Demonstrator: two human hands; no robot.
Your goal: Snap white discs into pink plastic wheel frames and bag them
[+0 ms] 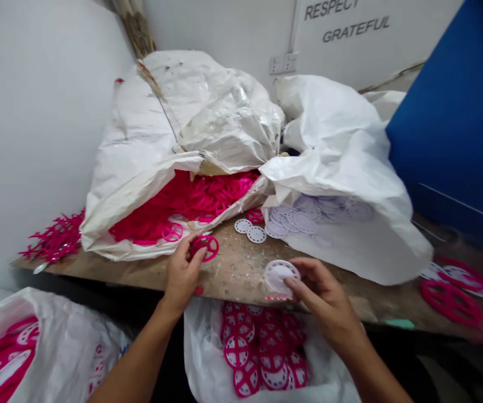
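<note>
My left hand (182,271) pinches a pink plastic wheel (208,246) just above the wooden bench (237,268), in front of an open white sack full of pink wheels (191,204). My right hand (320,294) holds a white perforated disc (280,275) by its edge, near the bench's front edge. A second white sack (342,168) to the right spills pale white discs (304,218) onto the bench.
Two loose white discs (249,229) lie mid-bench. Below the bench, a bag (262,352) holds assembled pink-and-white wheels, and another such bag (10,358) sits at lower left. Pink sprue scraps (56,240) lie far left; more wheels (451,291) far right. A blue panel (459,123) stands right.
</note>
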